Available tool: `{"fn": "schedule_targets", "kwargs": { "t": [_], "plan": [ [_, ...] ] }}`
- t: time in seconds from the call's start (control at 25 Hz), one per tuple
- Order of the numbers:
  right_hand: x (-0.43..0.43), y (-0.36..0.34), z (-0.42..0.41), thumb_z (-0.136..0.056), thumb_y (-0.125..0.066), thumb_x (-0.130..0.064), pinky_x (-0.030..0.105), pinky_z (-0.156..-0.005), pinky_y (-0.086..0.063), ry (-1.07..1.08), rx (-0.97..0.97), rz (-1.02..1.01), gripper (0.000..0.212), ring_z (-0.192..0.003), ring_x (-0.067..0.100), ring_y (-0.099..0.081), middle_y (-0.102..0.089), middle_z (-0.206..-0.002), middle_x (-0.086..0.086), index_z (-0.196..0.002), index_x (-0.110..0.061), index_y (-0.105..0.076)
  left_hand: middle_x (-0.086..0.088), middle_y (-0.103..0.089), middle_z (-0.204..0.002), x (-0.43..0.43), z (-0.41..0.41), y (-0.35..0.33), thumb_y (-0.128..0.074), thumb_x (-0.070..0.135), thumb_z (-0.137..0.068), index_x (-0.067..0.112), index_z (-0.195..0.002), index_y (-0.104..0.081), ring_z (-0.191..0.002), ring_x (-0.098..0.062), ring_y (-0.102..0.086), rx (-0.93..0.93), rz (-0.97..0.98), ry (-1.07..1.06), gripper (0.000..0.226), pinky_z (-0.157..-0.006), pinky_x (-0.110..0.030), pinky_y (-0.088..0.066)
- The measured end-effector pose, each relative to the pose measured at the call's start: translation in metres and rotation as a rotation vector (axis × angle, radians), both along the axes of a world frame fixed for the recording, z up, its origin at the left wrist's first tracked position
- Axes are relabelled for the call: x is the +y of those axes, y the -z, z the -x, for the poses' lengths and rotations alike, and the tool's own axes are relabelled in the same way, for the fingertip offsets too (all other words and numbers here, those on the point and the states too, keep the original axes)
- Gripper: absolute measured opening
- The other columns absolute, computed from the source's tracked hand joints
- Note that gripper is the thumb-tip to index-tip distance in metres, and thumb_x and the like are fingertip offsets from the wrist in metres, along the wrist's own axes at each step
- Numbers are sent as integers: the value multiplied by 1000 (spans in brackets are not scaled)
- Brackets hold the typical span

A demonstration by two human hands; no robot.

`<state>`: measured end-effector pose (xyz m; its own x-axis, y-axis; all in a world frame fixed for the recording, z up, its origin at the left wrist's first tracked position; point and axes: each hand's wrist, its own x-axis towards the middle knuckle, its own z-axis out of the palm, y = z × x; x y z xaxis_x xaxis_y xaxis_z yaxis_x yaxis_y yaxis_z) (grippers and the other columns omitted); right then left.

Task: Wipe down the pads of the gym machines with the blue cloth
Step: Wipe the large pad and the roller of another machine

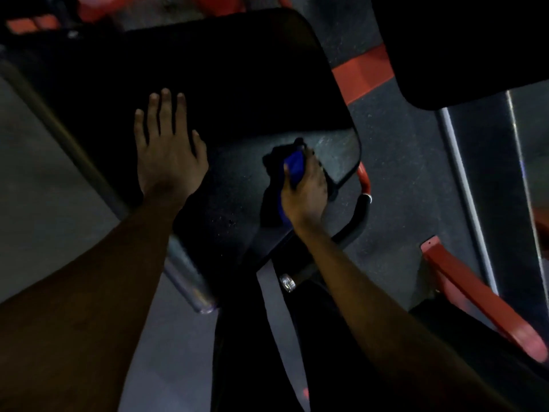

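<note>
We look down on a large black pad (237,179) of a gym machine, its far half lost in shadow and its near half catching some light. The left hand (167,153) lies flat on the pad's left side, palm down, with the fingers straight and spread apart and nothing held. The right hand (307,188) is at the pad's right edge, close to its rounded near corner, and its fingers are curled round the bunched blue cloth (293,167). The cloth sits between that hand and the pad surface, with a dark fold of it trailing down toward the wrist. The two hands are well apart on the pad. Just beyond the pad's right corner a curved black handle (363,212) with a red upper end stands close beside the right hand. Under the pad's near edge we see a chrome knob (287,283), and to the pad's near left a grey steel post (190,281) runs under the left forearm. Behind the pad's right side a red frame bar (361,74) crosses the speckled grey floor (395,162). Farther right of the pad a second black pad (460,49) fills the upper corner, with a chrome upright (463,185) below it and a red frame arm (481,298) nearer us. The picture is dim and somewhat blurred, so we cannot make out the pad's surface detail.
</note>
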<state>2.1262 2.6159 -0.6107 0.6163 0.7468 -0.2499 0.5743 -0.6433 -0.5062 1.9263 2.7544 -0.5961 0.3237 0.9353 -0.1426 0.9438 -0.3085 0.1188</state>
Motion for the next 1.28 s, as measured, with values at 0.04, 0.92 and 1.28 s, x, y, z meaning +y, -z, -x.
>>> {"fn": "schedule_targets", "kwargs": {
  "t": [0.04, 0.92, 1.28],
  "plan": [
    [21, 7, -19, -97, -57, -39, 44, -113, -40, 15, -24, -5, 61, -136, 29, -49, -52, -147, 11, -148, -9, -43, -15, -19, -165, 1, 0, 0, -30, 36, -103, 12, -159, -18, -154, -29, -12, -6, 1, 8, 62, -125, -50, -7],
    [-74, -17, 22, -94, -57, -45, 44, -120, -30, -342, 37, -57, 66, -142, 24, -41, -47, -152, 9, -149, -10, -43, -29, -6, -164, -205, 39, -13, -32, 46, -108, 16, -161, -12, -144, -47, -26, -327, 63, -639, 65, -113, -56, -31],
    [-50, -10, -29, -96, -52, -53, 48, -112, -41, -535, 64, -19, 69, -139, 23, -44, -47, -151, 7, -152, -15, -36, -23, -9, -165, -206, 40, -6, -32, 51, -106, 21, -161, -16, -142, -46, -30, -448, 20, -682, 64, -113, -52, -34]
  ]
}}
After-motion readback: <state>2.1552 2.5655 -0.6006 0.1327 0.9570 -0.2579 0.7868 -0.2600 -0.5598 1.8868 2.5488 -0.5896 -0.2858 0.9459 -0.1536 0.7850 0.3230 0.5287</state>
